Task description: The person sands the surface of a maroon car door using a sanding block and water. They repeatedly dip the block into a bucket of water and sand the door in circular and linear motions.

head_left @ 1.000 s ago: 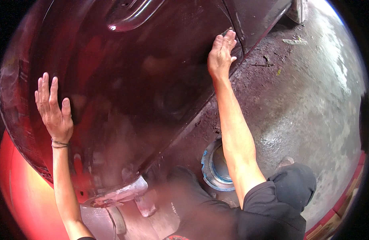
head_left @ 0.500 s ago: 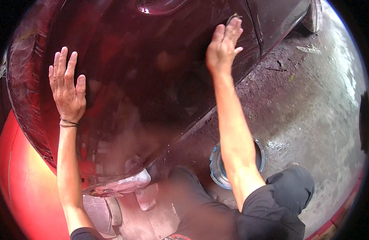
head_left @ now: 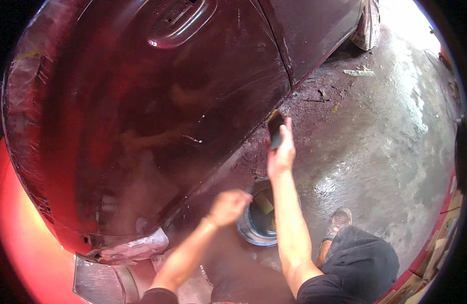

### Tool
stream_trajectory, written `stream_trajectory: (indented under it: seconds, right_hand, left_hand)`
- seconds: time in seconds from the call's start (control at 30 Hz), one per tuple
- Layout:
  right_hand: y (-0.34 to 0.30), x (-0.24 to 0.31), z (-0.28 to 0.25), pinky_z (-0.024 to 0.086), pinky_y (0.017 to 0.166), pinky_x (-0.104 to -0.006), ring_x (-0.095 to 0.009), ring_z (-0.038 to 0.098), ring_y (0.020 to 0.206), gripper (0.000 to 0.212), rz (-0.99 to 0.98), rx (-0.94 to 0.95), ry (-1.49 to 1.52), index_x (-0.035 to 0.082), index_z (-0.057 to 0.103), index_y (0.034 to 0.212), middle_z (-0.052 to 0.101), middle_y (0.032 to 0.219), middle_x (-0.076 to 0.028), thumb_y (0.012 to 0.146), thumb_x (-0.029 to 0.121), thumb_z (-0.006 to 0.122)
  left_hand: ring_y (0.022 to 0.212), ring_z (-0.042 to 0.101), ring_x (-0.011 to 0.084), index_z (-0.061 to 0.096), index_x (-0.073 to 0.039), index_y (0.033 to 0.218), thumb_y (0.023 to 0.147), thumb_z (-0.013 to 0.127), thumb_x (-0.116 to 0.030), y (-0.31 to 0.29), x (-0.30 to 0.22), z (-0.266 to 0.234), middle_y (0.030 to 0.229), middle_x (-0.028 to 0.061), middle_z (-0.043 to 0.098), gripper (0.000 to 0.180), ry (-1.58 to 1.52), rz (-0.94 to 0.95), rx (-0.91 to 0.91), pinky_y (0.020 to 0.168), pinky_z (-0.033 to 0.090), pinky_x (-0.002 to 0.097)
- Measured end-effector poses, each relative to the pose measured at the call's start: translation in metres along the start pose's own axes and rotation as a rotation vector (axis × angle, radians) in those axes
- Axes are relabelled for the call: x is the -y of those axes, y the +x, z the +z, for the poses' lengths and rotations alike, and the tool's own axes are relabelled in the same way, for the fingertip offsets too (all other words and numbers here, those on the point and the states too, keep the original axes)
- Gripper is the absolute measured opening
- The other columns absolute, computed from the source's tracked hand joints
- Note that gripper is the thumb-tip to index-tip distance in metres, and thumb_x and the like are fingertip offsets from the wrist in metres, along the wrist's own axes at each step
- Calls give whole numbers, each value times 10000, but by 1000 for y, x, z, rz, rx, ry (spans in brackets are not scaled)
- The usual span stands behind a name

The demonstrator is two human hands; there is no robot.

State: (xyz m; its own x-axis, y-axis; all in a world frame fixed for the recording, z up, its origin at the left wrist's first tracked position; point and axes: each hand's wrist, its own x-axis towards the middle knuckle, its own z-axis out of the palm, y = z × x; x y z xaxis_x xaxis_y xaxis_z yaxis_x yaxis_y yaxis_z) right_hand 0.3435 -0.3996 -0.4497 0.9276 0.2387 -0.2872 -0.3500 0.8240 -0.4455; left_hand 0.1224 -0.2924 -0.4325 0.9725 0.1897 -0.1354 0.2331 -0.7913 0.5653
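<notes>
One dark red car door panel fills the upper left of the view, with a single recessed door handle near its top and a vertical seam on its right. The right hand is raised off the panel, fingers closed around one small dark pad, held just beside the panel's lower edge. The left hand is blurred; its fingers look curled into a loose fist, holding nothing that can be made out, just over the rim of one round blue bucket standing on the wet concrete floor. One tyre shows at top right, and one sandalled foot near the bucket.
</notes>
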Motion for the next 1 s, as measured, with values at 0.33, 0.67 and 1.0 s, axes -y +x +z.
stream_trajectory:
  seconds: [0.33,0.67,1.0]
  right_hand:
    - [12,82,-76,383,1247,-557,-236,480,1530,779,-55,-35,34,196,366,1773,434,1735,-42,1073,307,687]
    - [27,66,-103,362,1253,-580,-263,494,1522,746,-55,-249,46,208,389,1774,484,1707,-47,1094,383,640]
    - [24,36,133,292,1362,-441,-374,455,1619,588,-794,201,-557,1,419,1719,503,1737,-202,1187,218,542]
  left_hand:
    - [1396,675,423,734,22,1412,1047,641,-522,25,247,358,1498,302,686,661,153,-381,541,1164,530,517]
    - [1218,753,447,810,-73,1256,1037,674,-414,30,96,179,1270,259,792,427,388,-135,786,1083,563,558]
    - [1049,786,337,784,-3,1162,1118,671,-162,111,-253,-354,1116,157,801,199,704,753,-508,962,614,414]
